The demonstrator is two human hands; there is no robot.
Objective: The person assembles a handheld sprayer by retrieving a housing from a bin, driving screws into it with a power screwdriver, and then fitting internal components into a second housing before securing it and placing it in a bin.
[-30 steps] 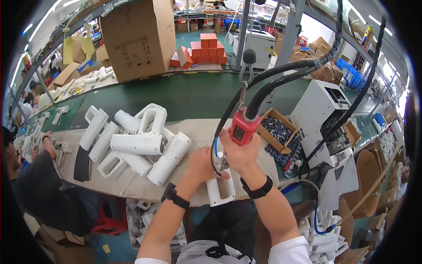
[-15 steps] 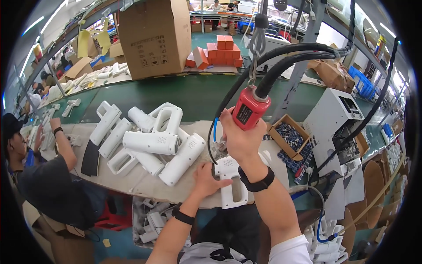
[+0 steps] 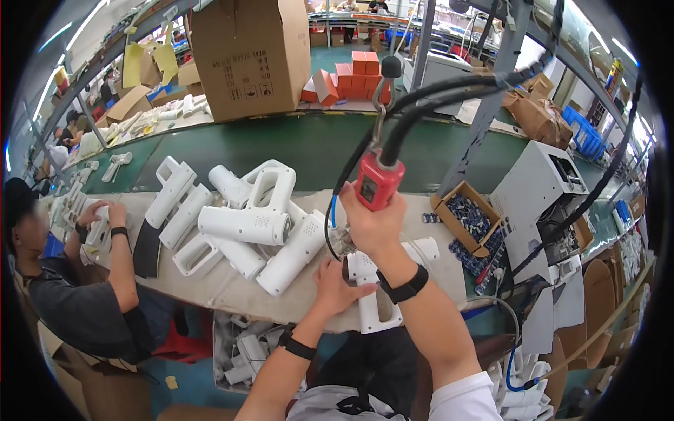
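My right hand (image 3: pixel 379 223) is wrapped around a red electric screwdriver (image 3: pixel 380 181), which hangs from a metal hook with thick black cables at its top. Its lower end is hidden behind my hand and a thin black cable. Beneath it, a white gun-shaped plastic housing (image 3: pixel 424 250) with a loop handle lies on the bench edge, partly covered by my right wrist. My left hand (image 3: pixel 337 288) grips this housing at its left side, thumb stretched over the handle. Just left of my hands is a pile of similar white housings (image 3: pixel 242 224).
An open cardboard box (image 3: pixel 460 214) of small dark parts stands at right, more parts spilled beside it. Beyond is a white machine (image 3: pixel 537 189). A green conveyor (image 3: pixel 281 144) runs behind the bench, with a large carton (image 3: pixel 249 63) past it. A co-worker (image 3: pixel 84 295) sits at left.
My right hand and the screwdriver have shifted left and slightly down, uncovering the housing's right end. My left hand stays on the housing. The co-worker has raised both hands around a white part.
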